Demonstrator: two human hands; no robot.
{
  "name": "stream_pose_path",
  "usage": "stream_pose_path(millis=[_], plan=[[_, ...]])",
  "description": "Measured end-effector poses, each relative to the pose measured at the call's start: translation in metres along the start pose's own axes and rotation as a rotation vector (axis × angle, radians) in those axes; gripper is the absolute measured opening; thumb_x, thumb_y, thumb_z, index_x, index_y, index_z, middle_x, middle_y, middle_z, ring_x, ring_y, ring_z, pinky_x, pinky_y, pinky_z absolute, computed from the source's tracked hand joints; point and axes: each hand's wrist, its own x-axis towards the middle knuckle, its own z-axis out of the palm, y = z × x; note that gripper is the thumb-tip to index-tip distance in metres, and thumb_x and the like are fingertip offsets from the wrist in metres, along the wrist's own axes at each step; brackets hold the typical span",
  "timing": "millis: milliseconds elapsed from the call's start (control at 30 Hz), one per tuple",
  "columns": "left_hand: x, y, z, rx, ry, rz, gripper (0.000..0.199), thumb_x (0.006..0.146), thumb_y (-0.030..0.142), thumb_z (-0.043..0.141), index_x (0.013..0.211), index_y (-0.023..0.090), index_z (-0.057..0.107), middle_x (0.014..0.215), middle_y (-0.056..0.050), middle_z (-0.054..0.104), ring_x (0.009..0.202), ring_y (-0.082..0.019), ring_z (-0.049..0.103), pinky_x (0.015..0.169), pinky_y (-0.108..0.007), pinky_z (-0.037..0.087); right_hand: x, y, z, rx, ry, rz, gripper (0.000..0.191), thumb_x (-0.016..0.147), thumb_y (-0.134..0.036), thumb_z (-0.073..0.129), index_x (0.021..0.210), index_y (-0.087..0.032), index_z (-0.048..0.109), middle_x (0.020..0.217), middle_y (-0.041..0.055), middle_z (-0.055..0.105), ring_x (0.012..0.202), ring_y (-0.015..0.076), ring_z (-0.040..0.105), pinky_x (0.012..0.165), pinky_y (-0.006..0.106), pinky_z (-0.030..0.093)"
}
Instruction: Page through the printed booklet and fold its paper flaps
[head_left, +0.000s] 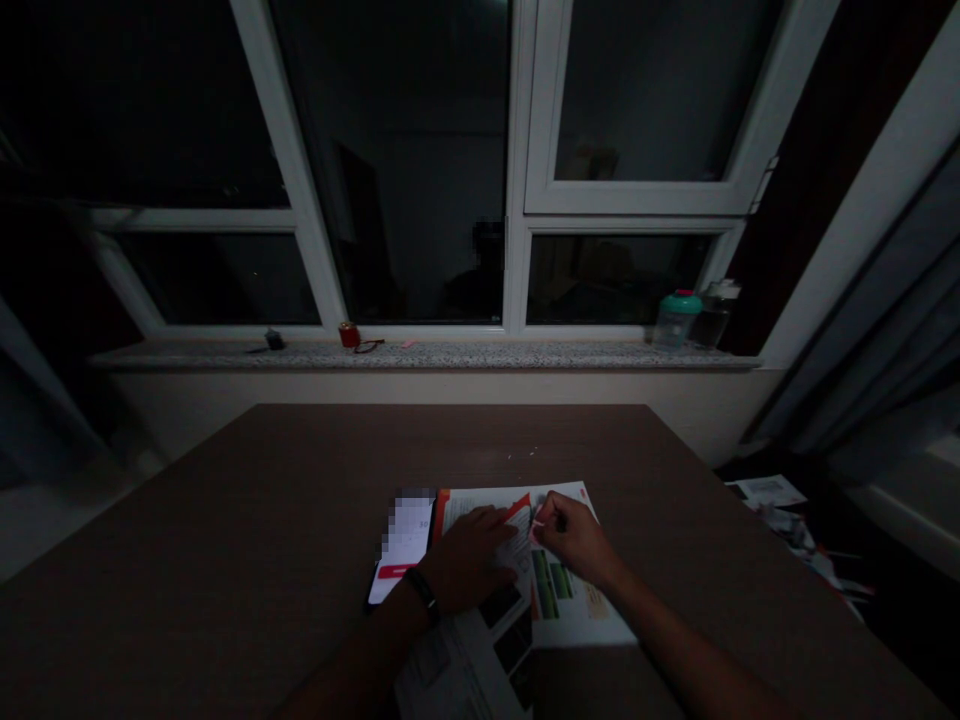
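A printed booklet (585, 620) with green pictures on its right page lies on the table. Across its left side is a slanted loose-looking sheet (450, 650) with dark pictures and an orange corner, reaching past the booklet's near edge. My left hand (469, 560), a dark band on its wrist, rests flat on this sheet with fingers stretched out. Above the right page, my right hand (574, 530) is closed in a pinch at the sheet's upper edge. A small pinkish-white piece (535, 522) shows at its fingertips; its kind cannot be made out.
Left of the booklet lies a lit phone (405, 545). Tiny white bits (533, 451) dot the brown table (300, 500) beyond it. On the windowsill stand a red can-like object (349, 335), a teal-lidded bottle (678, 320) and a clear bottle (716, 315). Papers (795, 535) lie right of the table.
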Motion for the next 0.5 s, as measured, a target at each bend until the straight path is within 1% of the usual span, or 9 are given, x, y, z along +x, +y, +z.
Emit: stream_pose_path(millis=[167, 367, 500], plan=[[0.0008, 0.0070, -0.0059, 0.030, -0.010, -0.019, 0.045, 0.081, 0.031, 0.071, 0.123, 0.024, 0.056, 0.137, -0.008, 0.051, 0.125, -0.030, 0.044, 0.104, -0.047, 0.038, -0.0026, -0.0024, 0.0012, 0.023, -0.025, -0.001, 0.009, 0.073, -0.017, 0.061, 0.072, -0.020, 0.053, 0.066, -0.0039, 0.057, 0.061, 0.0135, 0.053, 0.058, 0.023, 0.039], [0.0010, 0.0089, -0.0079, 0.023, -0.007, 0.007, 0.048, 0.077, 0.032, 0.076, 0.120, 0.024, 0.057, 0.131, -0.007, 0.054, 0.120, -0.030, 0.047, 0.100, -0.045, 0.040, -0.0054, -0.0018, 0.0037, 0.029, -0.035, 0.004, 0.009, 0.073, -0.016, 0.060, 0.072, -0.020, 0.052, 0.066, -0.0035, 0.058, 0.061, 0.0136, 0.053, 0.059, 0.023, 0.040], [0.0004, 0.0111, -0.0112, 0.026, -0.017, 0.007, 0.047, 0.075, 0.032, 0.078, 0.117, 0.024, 0.058, 0.128, -0.007, 0.055, 0.116, -0.030, 0.048, 0.097, -0.044, 0.042, -0.0071, 0.0006, 0.0058, 0.032, -0.025, 0.022, 0.011, 0.071, -0.014, 0.060, 0.071, -0.020, 0.052, 0.064, -0.0042, 0.057, 0.060, 0.0134, 0.053, 0.057, 0.022, 0.040]])
